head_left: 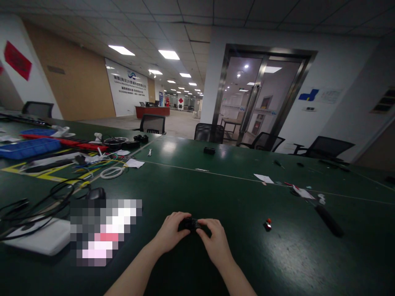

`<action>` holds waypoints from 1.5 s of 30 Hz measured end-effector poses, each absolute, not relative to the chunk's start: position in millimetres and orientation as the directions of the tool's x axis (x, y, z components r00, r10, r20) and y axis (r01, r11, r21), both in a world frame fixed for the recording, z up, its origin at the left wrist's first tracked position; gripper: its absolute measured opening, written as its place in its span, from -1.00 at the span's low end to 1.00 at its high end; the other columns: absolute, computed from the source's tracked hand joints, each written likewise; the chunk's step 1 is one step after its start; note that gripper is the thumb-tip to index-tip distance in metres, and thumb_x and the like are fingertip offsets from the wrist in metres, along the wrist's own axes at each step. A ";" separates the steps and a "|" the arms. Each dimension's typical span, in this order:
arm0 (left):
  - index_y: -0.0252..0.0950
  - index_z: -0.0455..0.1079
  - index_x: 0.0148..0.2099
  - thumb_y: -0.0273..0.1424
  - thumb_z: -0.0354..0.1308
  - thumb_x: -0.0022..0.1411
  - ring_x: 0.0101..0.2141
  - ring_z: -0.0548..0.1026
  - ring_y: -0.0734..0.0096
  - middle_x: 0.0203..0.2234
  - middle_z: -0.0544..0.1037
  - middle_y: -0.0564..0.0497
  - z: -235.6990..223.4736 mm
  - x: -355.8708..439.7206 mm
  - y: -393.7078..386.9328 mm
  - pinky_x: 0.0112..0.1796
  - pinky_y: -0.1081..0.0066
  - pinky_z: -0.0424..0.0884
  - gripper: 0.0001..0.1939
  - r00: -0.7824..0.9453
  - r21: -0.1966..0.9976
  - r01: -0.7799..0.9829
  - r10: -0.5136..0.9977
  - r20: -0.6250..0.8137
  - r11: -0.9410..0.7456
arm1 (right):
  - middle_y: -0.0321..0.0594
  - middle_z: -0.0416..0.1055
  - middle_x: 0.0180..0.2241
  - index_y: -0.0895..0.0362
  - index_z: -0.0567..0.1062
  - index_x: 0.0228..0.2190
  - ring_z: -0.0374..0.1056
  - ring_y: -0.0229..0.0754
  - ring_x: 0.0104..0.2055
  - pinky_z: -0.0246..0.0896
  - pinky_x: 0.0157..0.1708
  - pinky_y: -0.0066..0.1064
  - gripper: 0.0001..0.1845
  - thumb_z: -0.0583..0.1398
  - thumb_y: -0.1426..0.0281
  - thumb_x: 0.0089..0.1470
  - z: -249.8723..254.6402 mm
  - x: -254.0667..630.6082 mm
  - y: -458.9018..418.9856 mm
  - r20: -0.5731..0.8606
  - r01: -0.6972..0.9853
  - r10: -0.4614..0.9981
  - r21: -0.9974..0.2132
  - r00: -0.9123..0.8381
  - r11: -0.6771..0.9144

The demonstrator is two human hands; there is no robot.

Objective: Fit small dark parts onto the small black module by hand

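At lower centre, the left hand [170, 233] and right hand [216, 241] pinched a black object [192, 224]. Their seemingly shallow grip could let it slip.

Between the person's fingers [183, 234], a plastic-looking part [193, 224]; beneath them, a smooth, glossy table [247, 201]; beyond them, matt paper [263, 178].

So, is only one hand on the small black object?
No, the left hand and the right hand both hold the small black object between them.
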State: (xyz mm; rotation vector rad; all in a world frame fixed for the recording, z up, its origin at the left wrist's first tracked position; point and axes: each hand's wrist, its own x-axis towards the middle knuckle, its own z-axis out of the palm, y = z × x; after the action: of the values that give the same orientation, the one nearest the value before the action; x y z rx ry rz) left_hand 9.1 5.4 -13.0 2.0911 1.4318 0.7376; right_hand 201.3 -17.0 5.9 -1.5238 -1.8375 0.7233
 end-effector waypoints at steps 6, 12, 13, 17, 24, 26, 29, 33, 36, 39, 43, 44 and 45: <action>-0.15 0.31 0.02 -0.42 0.18 0.06 -0.05 0.38 0.22 -0.10 0.47 0.03 -5.2 12.5 3.6 -0.01 0.25 0.22 -0.58 0.300 0.649 0.693 0.944 0.137 -0.314 | -0.29 0.38 -0.12 -0.05 0.47 -0.18 0.24 -0.12 -0.04 0.10 -0.04 -0.23 -0.73 0.14 0.40 0.04 3.5 193.9 -16.5 0.107 0.721 0.978 -0.662 -0.179 0.204; -0.16 0.31 0.02 -0.44 0.18 0.06 -0.05 0.38 0.24 -0.09 0.47 0.02 -5.3 13.6 3.7 0.01 0.24 0.20 -0.57 0.303 0.641 0.699 0.943 0.137 -0.318 | -0.30 0.37 -0.16 -0.08 0.50 -0.23 0.26 -0.10 -0.07 0.11 -0.06 -0.22 -0.73 0.19 0.41 -0.03 1.4 192.8 -15.6 0.104 0.772 0.981 -0.605 -0.166 0.195; -0.15 0.31 0.03 -0.43 0.17 0.06 -0.04 0.38 0.25 -0.09 0.46 0.03 -5.6 13.3 3.6 0.01 0.24 0.20 -0.57 0.304 0.642 0.697 0.943 0.137 -0.319 | -0.30 0.37 -0.17 -0.09 0.50 -0.22 0.26 -0.10 -0.07 0.11 -0.06 -0.22 -0.72 0.20 0.40 -0.04 1.5 192.9 -15.5 0.102 0.768 0.981 -0.612 -0.162 0.190; -0.16 0.31 0.04 -0.40 0.16 0.08 -0.02 0.36 0.22 -0.07 0.46 0.02 -2.9 12.5 2.5 0.02 0.23 0.20 -0.57 0.297 0.655 0.693 0.947 0.120 -0.301 | -0.30 0.34 -0.09 -0.10 0.43 -0.11 0.25 -0.08 -0.02 0.14 -0.03 -0.24 -0.58 0.22 0.37 -0.08 4.1 200.7 -13.4 0.069 0.677 0.992 -0.726 -0.106 0.123; -0.18 0.29 0.07 -0.39 0.13 0.08 0.00 0.34 0.19 -0.03 0.43 0.00 2.4 12.4 1.2 0.04 0.21 0.18 -0.54 0.285 0.670 0.699 0.957 0.057 -0.249 | -0.25 0.35 -0.03 0.04 0.36 -0.02 0.24 -0.11 0.04 0.17 0.00 -0.26 -0.55 0.16 0.37 -0.01 3.2 234.0 -6.1 -0.028 0.550 0.999 -0.835 -0.029 -0.008; -0.16 0.27 0.07 -0.38 0.12 0.09 0.00 0.34 0.20 -0.04 0.43 0.02 1.6 11.7 0.9 0.05 0.20 0.17 -0.55 0.284 0.675 0.698 0.958 0.046 -0.239 | -0.24 0.37 -0.04 0.06 0.38 -0.04 0.26 -0.12 0.03 0.18 0.00 -0.25 -0.59 0.11 0.40 0.03 -0.8 237.6 -5.0 -0.026 0.538 1.000 -0.843 -0.014 -0.014; -0.16 0.26 0.08 -0.38 0.11 0.10 0.01 0.33 0.20 -0.04 0.43 0.02 0.9 11.0 0.3 0.04 0.21 0.18 -0.55 0.273 0.694 0.685 0.961 0.037 -0.221 | -0.23 0.39 -0.06 0.07 0.40 -0.06 0.30 -0.13 0.01 0.22 -0.03 -0.26 -0.62 0.06 0.45 0.05 -7.5 238.0 -3.9 -0.006 0.536 1.000 -0.844 -0.008 -0.001; -0.17 0.26 0.08 -0.39 0.12 0.10 0.01 0.32 0.20 -0.04 0.43 0.02 3.3 11.0 -0.9 0.03 0.22 0.20 -0.55 0.264 0.702 0.682 0.964 0.023 -0.204 | -0.24 0.41 -0.08 0.04 0.41 -0.08 0.33 -0.14 -0.02 0.25 -0.06 -0.26 -0.62 0.02 0.46 0.07 -12.6 238.4 -3.3 0.019 0.534 1.000 -0.845 -0.011 0.022; -0.16 0.28 0.06 -0.39 0.14 0.10 -0.01 0.33 0.21 -0.06 0.43 0.02 4.5 10.9 -1.1 0.01 0.23 0.22 -0.57 0.284 0.699 0.678 0.958 0.037 -0.228 | -0.24 0.41 -0.07 0.03 0.41 -0.07 0.33 -0.15 -0.01 0.27 -0.08 -0.27 -0.62 0.01 0.45 0.08 -13.0 239.4 -3.5 0.009 0.533 1.000 -0.846 -0.019 0.017; -0.18 0.30 0.06 -0.41 0.14 0.09 -0.03 0.34 0.22 -0.08 0.44 0.00 2.6 10.6 0.2 0.01 0.24 0.23 -0.56 0.300 0.701 0.665 0.952 0.066 -0.259 | -0.24 0.43 -0.10 0.05 0.42 -0.09 0.34 -0.15 -0.03 0.27 -0.08 -0.26 -0.62 0.00 0.45 0.08 -12.3 238.8 -3.9 0.023 0.531 1.000 -0.847 -0.009 0.024; -0.21 0.26 0.10 -0.43 0.16 0.07 -0.02 0.34 0.22 -0.05 0.43 -0.04 -1.7 10.2 1.6 0.02 0.24 0.23 -0.50 0.275 0.707 0.664 0.959 0.071 -0.243 | -0.23 0.44 -0.12 0.07 0.43 -0.10 0.35 -0.14 -0.04 0.26 -0.08 -0.26 -0.63 -0.01 0.47 0.08 -10.8 237.4 -4.7 0.045 0.527 0.999 -0.848 -0.020 0.048; -0.21 0.26 0.10 -0.42 0.16 0.07 -0.02 0.34 0.22 -0.04 0.42 -0.04 -2.3 10.0 1.6 0.02 0.24 0.23 -0.50 0.268 0.710 0.663 0.961 0.068 -0.236 | -0.23 0.43 -0.11 0.07 0.43 -0.10 0.34 -0.14 -0.04 0.26 -0.08 -0.26 -0.63 -0.01 0.47 0.08 -10.3 237.3 -5.1 0.039 0.528 0.999 -0.848 -0.022 0.045; -0.22 0.26 0.10 -0.41 0.16 0.07 -0.01 0.33 0.21 -0.03 0.41 -0.04 -2.6 9.7 1.5 0.02 0.24 0.23 -0.50 0.263 0.711 0.665 0.963 0.066 -0.230 | -0.23 0.43 -0.11 0.07 0.43 -0.09 0.34 -0.15 -0.03 0.26 -0.08 -0.27 -0.63 -0.01 0.46 0.08 -9.8 237.2 -5.4 0.032 0.530 0.999 -0.847 -0.023 0.039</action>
State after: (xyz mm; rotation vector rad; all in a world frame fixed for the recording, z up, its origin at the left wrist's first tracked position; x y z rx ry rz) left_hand 9.7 1.5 -2.6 1.9773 1.4671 0.6904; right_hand 237.2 -5.4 -9.8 -1.5708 -1.6359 0.8722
